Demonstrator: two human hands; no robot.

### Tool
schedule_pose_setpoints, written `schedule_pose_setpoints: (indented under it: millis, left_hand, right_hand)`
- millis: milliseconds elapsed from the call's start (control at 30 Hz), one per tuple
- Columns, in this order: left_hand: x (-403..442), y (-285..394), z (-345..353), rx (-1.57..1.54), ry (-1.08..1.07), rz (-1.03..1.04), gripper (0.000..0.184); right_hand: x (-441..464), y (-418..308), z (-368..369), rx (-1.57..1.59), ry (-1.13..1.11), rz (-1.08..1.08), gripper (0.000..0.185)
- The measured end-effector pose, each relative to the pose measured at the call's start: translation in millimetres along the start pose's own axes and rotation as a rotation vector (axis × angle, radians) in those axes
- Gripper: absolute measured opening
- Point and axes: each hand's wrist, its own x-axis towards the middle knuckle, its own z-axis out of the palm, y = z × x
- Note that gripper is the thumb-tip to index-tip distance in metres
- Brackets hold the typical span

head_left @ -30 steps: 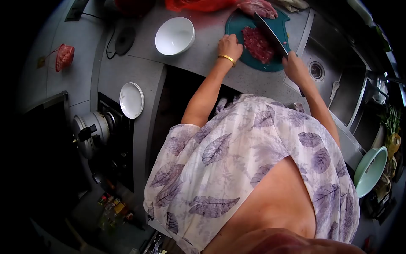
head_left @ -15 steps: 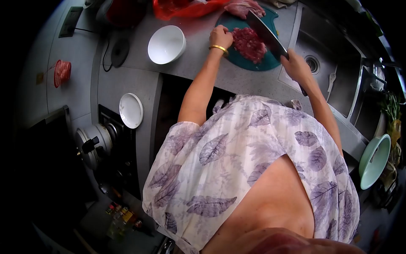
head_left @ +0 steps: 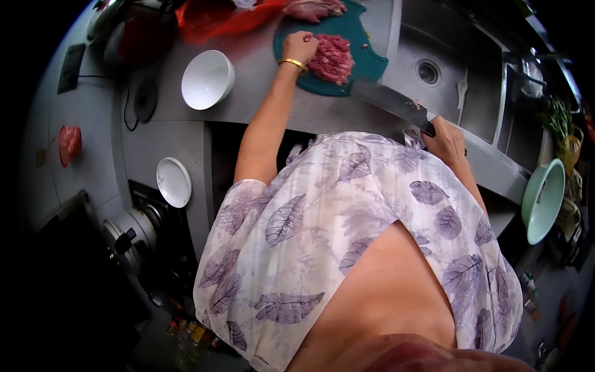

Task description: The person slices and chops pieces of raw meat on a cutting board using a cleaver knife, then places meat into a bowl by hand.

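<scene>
My right hand (head_left: pixel 445 141) grips the dark handle of a cleaver (head_left: pixel 389 104), held near the counter's front edge. Its blade points left and is slightly blurred, with a few bits of meat stuck close to the handle. Chopped red meat (head_left: pixel 332 59) lies in a heap on a teal cutting board (head_left: pixel 369 66). At the heap's left side my left hand (head_left: pixel 300 48) is closed, its fingers curled in; whether they pinch anything is hidden. A larger piece of pale pink meat (head_left: pixel 314 9) rests at the board's far end.
A white bowl (head_left: pixel 207 80) stands left of the board, a red plastic bag (head_left: pixel 226 23) behind it. The steel sink (head_left: pixel 455 37) lies to the right. A white plate (head_left: pixel 174 182), a pot (head_left: pixel 133 232) and a green basin (head_left: pixel 543 201) sit nearer the sides.
The cleaver has come off the meat, toward my body and past the board's near edge. My left hand stays beside the heap. The whole view has shifted, putting the counter further left.
</scene>
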Motion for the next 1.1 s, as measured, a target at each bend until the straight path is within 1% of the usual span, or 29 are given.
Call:
schedule_pose_setpoints:
  millis: [33, 133, 167, 233, 367, 400, 467, 567, 667, 733, 767, 800, 867, 967, 1033, 1067, 1100]
  left_hand:
    - [-1, 5, -2, -0.019, -0.047, -0.041, 0.036]
    - [-4, 12, -4, 0.082, -0.111, -0.008, 0.036]
    - [-6, 12, -5, 0.173, -0.109, 0.073, 0.034]
    - [-16, 19, -10, 0.211, -0.141, 0.173, 0.032]
    - [-31, 6, -13, 0.312, -0.13, 0.414, 0.026]
    - [-32, 1, -16, 0.35, -0.131, 0.391, 0.021]
    - [-28, -8, -21, 0.247, -0.065, 0.49, 0.017]
    - [-20, 9, -31, 0.136, 0.023, 0.516, 0.017]
    - [-24, 57, -39, 0.181, 0.053, 0.794, 0.017]
    - [-28, 74, -29, 0.043, -0.006, 0.852, 0.017]
    - [-35, 85, -29, 0.067, -0.068, 0.848, 0.017]
    - [-34, 82, -20, 0.071, -0.096, 0.873, 0.018]
    - [-40, 85, -12, 0.058, -0.047, 0.957, 0.018]
    - [-45, 76, -6, 0.06, -0.086, 0.939, 0.014]
    - [-28, 58, -4, 0.094, -0.061, 0.927, 0.012]
    - [-17, 45, -4, 0.11, -0.049, 0.917, 0.01]
    - [-4, 27, -5, 0.223, -0.049, 0.875, 0.008]
  right_hand:
    - [-5, 1, 3, -0.005, 0.006, -0.005, 0.028]
    - [-14, -2, 13, -0.027, 0.033, 0.027, 0.031]
    - [-14, -5, 17, -0.031, 0.055, 0.044, 0.031]
    - [-15, -6, 25, -0.046, 0.094, 0.069, 0.033]
    - [-7, -2, 24, -0.046, 0.158, 0.003, 0.039]
    - [-4, -1, 22, -0.037, 0.15, -0.028, 0.038]
    - [2, 3, 20, -0.026, 0.13, -0.083, 0.035]
    - [27, 0, 13, -0.038, 0.221, -0.224, 0.034]
    - [63, -11, 11, -0.071, 0.212, -0.357, 0.033]
    - [88, -21, 11, -0.091, 0.196, -0.427, 0.028]
    - [99, -27, 11, -0.086, 0.197, -0.457, 0.027]
    - [110, -32, 12, -0.081, 0.198, -0.488, 0.026]
    - [124, -37, 22, -0.076, 0.202, -0.516, 0.024]
    - [135, -41, 25, -0.087, 0.191, -0.542, 0.023]
    - [131, -40, 23, -0.07, 0.176, -0.563, 0.022]
    - [125, -39, 24, -0.066, 0.162, -0.54, 0.022]
    - [117, -36, 24, -0.065, 0.15, -0.521, 0.023]
